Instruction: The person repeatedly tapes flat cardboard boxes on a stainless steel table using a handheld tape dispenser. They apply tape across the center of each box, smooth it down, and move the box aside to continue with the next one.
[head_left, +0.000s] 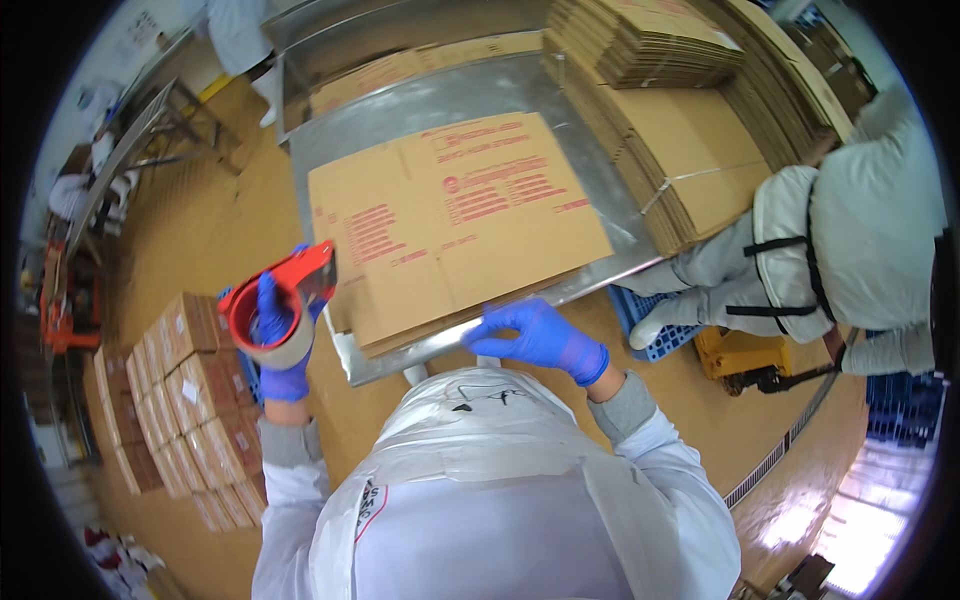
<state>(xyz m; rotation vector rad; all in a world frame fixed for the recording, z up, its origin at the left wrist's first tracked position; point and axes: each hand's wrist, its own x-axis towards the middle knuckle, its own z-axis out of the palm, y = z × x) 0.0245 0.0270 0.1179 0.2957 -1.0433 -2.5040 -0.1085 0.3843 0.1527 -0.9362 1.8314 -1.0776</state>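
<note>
My left hand (281, 330), in a blue glove, grips a red tape dispenser (319, 266) with a roll of tape (289, 349), at the left corner of the metal table. Flattened cardboard boxes (457, 225) with red print lie stacked on the metal table (469, 97) before me. My right hand (529, 337), also gloved in blue, is at the near edge of this stack with thumb and fingers apart and nothing seen between them. Whether its fingertips touch the cardboard, I cannot tell.
Strapped bundles of flat cardboard (675, 150) stand at the table's right. A person (840, 217) in white is at the right, near a yellow pallet jack (742, 356) and a blue pallet (660, 322). Wrapped cartons (199, 397) are stacked at the left. Another person (236, 37) stands beyond the table.
</note>
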